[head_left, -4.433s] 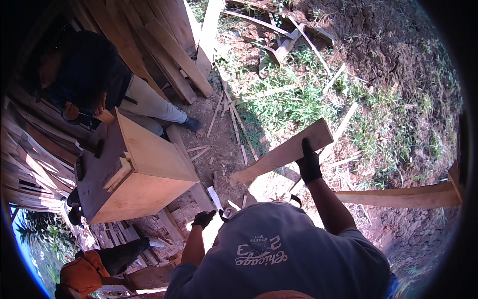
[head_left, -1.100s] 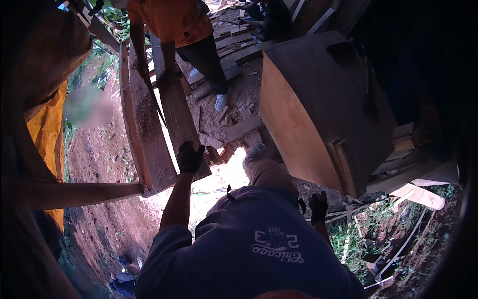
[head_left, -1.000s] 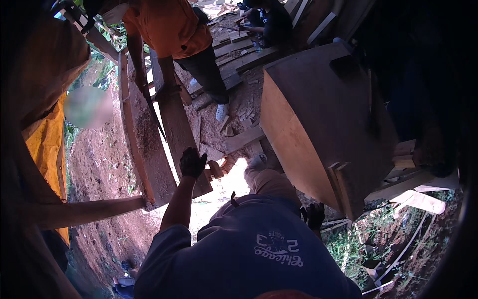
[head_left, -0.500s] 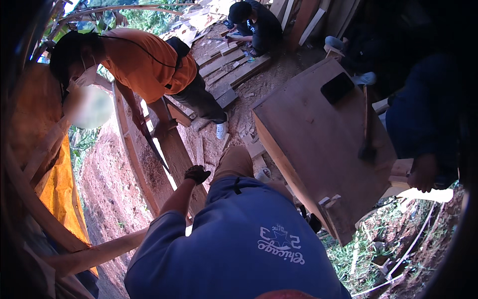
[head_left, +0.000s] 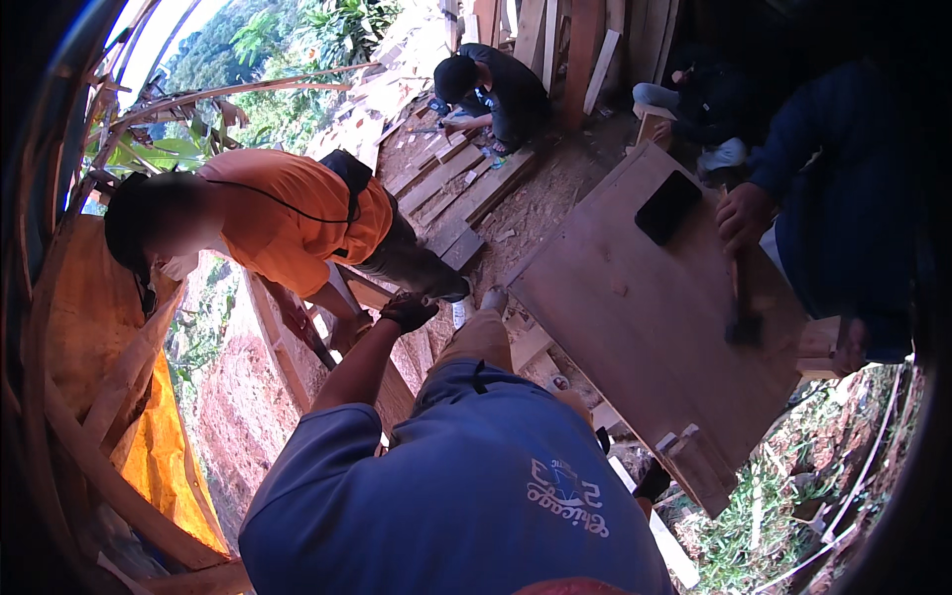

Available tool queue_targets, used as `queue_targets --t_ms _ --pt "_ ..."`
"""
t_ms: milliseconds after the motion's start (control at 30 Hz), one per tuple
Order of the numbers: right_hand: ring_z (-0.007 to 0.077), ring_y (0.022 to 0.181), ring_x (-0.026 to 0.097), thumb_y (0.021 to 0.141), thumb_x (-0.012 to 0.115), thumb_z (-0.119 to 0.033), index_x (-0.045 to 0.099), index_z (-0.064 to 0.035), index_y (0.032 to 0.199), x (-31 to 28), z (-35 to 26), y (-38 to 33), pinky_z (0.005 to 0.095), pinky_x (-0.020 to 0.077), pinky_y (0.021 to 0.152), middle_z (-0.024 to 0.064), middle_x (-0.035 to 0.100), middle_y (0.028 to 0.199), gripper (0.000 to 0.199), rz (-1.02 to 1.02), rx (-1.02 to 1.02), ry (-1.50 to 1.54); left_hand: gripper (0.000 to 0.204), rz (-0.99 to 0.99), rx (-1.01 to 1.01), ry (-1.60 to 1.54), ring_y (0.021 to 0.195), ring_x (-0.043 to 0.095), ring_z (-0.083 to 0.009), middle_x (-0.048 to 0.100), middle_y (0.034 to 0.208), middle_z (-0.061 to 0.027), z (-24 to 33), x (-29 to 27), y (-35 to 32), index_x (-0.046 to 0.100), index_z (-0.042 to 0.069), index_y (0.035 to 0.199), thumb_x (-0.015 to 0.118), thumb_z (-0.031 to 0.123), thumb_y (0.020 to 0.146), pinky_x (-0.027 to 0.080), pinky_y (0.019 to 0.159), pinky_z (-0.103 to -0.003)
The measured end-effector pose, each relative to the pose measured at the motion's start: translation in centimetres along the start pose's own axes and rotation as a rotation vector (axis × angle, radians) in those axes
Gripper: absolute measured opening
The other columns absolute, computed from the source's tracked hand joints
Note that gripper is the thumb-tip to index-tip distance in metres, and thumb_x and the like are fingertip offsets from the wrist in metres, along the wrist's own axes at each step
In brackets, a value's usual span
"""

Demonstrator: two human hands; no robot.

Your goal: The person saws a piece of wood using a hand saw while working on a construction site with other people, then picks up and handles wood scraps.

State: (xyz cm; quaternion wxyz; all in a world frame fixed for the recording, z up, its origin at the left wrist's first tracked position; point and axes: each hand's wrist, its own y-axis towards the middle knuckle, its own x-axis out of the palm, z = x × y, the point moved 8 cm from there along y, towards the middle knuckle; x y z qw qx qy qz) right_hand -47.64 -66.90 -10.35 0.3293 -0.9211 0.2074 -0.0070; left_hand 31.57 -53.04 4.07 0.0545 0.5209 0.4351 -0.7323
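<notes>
My left hand (head_left: 409, 313), in a dark glove, is raised above a long wooden plank (head_left: 397, 395). Its fingers are loosely bent, and nothing shows between them. Close beside it is the hand (head_left: 349, 332) of a person in an orange shirt (head_left: 288, 203), who leans over timber at the left. A dark shape by my right side, near the lower edge of a plywood-topped panel (head_left: 635, 307), may be my right hand (head_left: 652, 483). Its fingers do not show. A pale board (head_left: 674, 555) runs beneath it.
On the panel lie a dark phone-like slab (head_left: 668, 206) and a hammer (head_left: 742, 322), its handle held by a person in dark clothes (head_left: 843, 208). Farther back, another person (head_left: 506, 94) crouches by stacked planks (head_left: 436, 178). An orange tarp (head_left: 169, 451) hangs behind beams at left.
My left hand has lifted off the plank and moved forward. The person in orange has bent lower. The hand at the right has come onto the hammer handle. My view has shifted slightly.
</notes>
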Motion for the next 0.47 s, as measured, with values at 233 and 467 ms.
queue_targets --t_ms 233,467 --pt "0.0282 0.140 0.047 0.105 0.047 -0.048 0.043 -0.0031 0.149 -0.1 6.8 -5.0 0.0408 0.0414 0.114 0.0163 0.048 0.155 0.063 -0.059 0.102 0.351 0.044 0.225 0.150 0.329 0.121 0.063 -0.0354 0.067 0.128 -0.0170 3.0 -11.4 14.4 0.074 0.010 0.118 0.059 0.039 0.089 0.047 0.104 -0.050" --pt "0.0327 0.157 0.023 0.095 0.057 -0.071 0.014 -0.0042 0.163 17.6 -5.4 -21.9 0.0477 0.0289 0.126 0.0189 0.022 0.170 0.104 0.270 0.137 1.002 0.042 0.221 0.401 0.403 0.121 0.060 -0.0331 0.068 0.118 -0.0156 -0.4 -11.4 27.2 0.072 0.008 0.109 0.064 0.040 0.083 0.047 0.104 -0.047"
